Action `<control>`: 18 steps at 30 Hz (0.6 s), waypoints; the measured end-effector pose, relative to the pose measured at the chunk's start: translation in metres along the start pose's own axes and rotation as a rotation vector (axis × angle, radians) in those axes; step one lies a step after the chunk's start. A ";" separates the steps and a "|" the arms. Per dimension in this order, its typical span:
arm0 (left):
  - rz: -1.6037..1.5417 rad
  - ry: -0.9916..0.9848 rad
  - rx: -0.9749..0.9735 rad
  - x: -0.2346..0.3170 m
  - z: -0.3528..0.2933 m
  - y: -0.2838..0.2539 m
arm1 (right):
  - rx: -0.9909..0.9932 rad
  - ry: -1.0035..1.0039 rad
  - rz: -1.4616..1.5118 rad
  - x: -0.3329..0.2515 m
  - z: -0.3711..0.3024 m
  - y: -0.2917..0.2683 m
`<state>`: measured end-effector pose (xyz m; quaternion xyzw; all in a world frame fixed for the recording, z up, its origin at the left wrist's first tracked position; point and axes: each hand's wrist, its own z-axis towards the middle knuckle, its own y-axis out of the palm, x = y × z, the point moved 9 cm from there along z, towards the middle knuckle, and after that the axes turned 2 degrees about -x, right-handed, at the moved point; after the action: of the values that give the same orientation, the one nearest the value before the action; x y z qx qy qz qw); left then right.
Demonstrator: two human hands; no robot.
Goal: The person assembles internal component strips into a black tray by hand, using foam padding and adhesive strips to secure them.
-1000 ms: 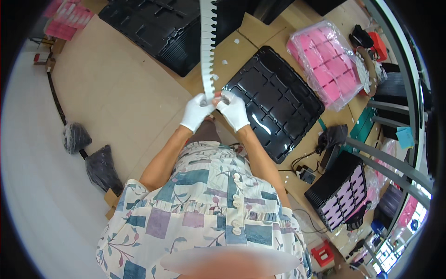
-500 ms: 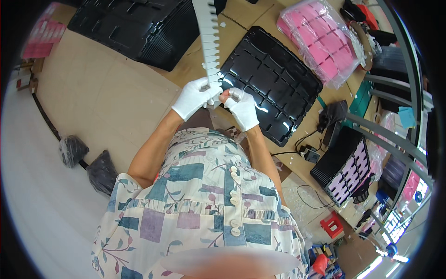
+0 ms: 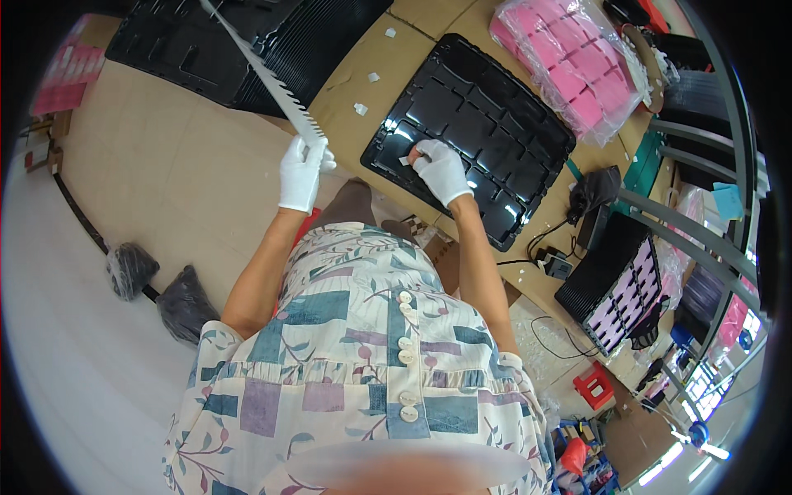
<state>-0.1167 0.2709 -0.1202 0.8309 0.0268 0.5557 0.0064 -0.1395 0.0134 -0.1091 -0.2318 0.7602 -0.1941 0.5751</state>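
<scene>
My left hand, in a white fingertip-less glove, is closed around the lower end of a long white strip with notched teeth along one edge. The strip slants up and to the left, past the stacked black trays. My right hand, gloved the same way, is over the near left part of a black plastic tray with moulded compartments. Its fingers pinch a small white piece at the tray's surface.
A stack of black trays stands at the far left. Plastic-wrapped pink pieces lie at the far right. Small white scraps dot the brown tabletop. To the right are a black tray with pale pink pieces, cables and metal bars.
My hands have moved apart. The left carried the strip left and tilted it; the right moved right, onto the black tray, with a small white piece.
</scene>
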 end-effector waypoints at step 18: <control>-0.119 -0.214 -0.266 -0.041 0.000 0.067 | 0.089 -0.196 -0.656 -0.025 0.025 0.032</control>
<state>-0.1295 0.2014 -0.1556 0.8740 0.0012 0.4615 0.1521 -0.1134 0.0530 -0.1136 -0.4559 0.5771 -0.3783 0.5621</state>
